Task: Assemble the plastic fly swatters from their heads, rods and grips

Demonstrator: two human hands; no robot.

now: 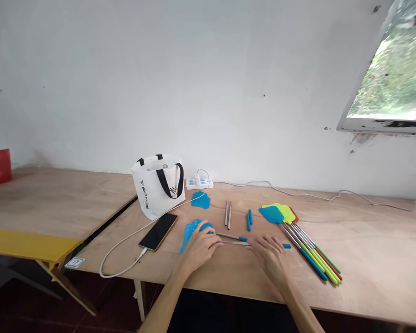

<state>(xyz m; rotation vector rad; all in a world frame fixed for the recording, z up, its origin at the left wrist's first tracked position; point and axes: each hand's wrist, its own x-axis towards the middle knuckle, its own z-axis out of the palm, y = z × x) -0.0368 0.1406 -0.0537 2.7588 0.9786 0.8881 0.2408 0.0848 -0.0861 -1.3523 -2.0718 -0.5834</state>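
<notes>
My left hand [201,243] is closed over the blue mesh head [188,231] end of a fly swatter, its fingers at the start of the metal rod [235,243]. My right hand [268,254] curls over the same swatter farther right, and the tip of a blue handle [286,246] sticks out past it. Just behind lies a second metal rod [229,236] with a blue end, its left part reaching under my left fingers. Farther back are two bare metal rods [228,214], two loose blue handles [249,219] and a loose blue swatter head [201,200].
Several fly swatters [305,240] in blue, yellow, green and red lie bunched at the right. A phone [158,232] on a white charging cable [106,276], a white bag [156,189] and a power strip [199,183] occupy the left and back. The wall closes off the rear.
</notes>
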